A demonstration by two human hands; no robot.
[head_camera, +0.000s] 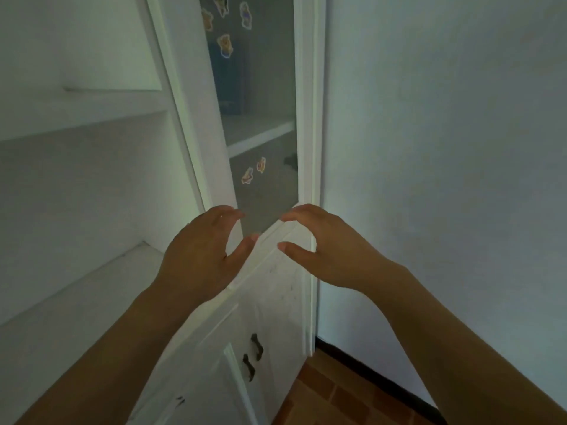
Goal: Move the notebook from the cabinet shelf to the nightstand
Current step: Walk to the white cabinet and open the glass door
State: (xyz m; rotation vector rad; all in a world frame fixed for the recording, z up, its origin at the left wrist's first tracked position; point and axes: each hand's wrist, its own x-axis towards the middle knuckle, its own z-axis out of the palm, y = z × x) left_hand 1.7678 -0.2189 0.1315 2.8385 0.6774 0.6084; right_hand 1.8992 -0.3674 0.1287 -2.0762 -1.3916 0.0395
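Observation:
A white cabinet stands in front of me with a frosted glass door (264, 87) carrying several bear stickers. Behind the glass a dark upright shape (228, 84), perhaps the notebook, rests on an inner shelf (260, 133); the glass blurs it too much to be sure. My left hand (202, 256) and my right hand (319, 246) hover side by side at the door's lower edge, fingers curved and apart, holding nothing. Neither hand grips the door frame. No nightstand is in view.
Open white shelves (82, 108) fill the left side. Below are lower cabinet doors with dark handles (256, 348). A pale wall (445, 148) closes the right side, with a dark skirting board and brown tiled floor (337, 400) at the bottom.

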